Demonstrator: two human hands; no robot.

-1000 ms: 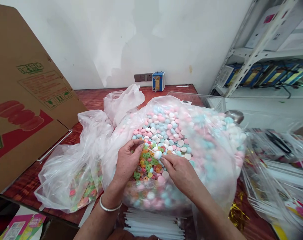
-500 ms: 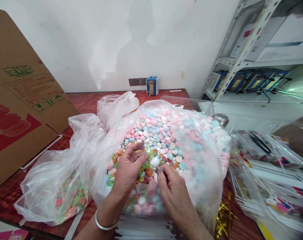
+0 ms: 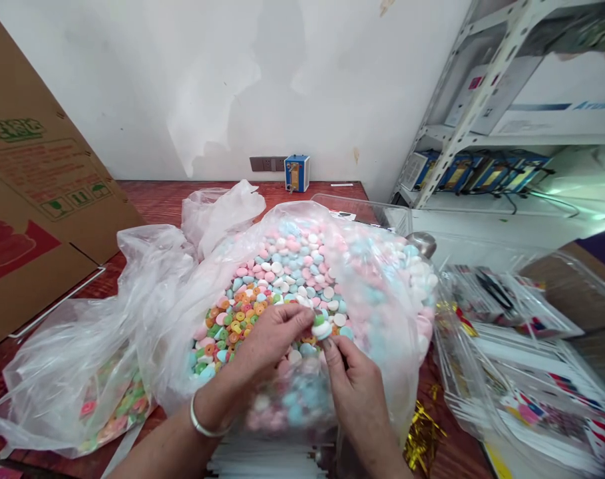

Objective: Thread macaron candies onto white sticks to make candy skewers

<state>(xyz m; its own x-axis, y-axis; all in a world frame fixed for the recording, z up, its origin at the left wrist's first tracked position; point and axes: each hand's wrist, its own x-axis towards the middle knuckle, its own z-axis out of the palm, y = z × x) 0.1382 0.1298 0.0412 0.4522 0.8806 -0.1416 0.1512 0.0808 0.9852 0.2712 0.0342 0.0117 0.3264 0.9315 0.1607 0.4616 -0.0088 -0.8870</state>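
A big clear plastic bag [image 3: 382,299] lies open on the wooden table, full of pink, blue and white round candies [image 3: 287,266] with a patch of small coloured ring candies [image 3: 229,322]. My left hand [image 3: 269,342], with a silver bangle on the wrist, is closed in a pinch over the candies. My right hand [image 3: 355,389] pinches beside it. Between the fingertips of both hands sits a small stack, a green ring on a white candy [image 3: 322,326].
A second plastic bag [image 3: 107,406] holding ring candies lies at the left. A brown cardboard box [image 3: 37,199] leans at the far left. White sticks [image 3: 267,462] lie under my wrists. Clear packaging sheets [image 3: 532,372] and gold foil [image 3: 424,432] are at the right, metal shelves [image 3: 486,100] behind.
Both hands have come together and lifted a green ring and a white candy between their fingertips. The view has shifted, so the bag sits further left and lower.
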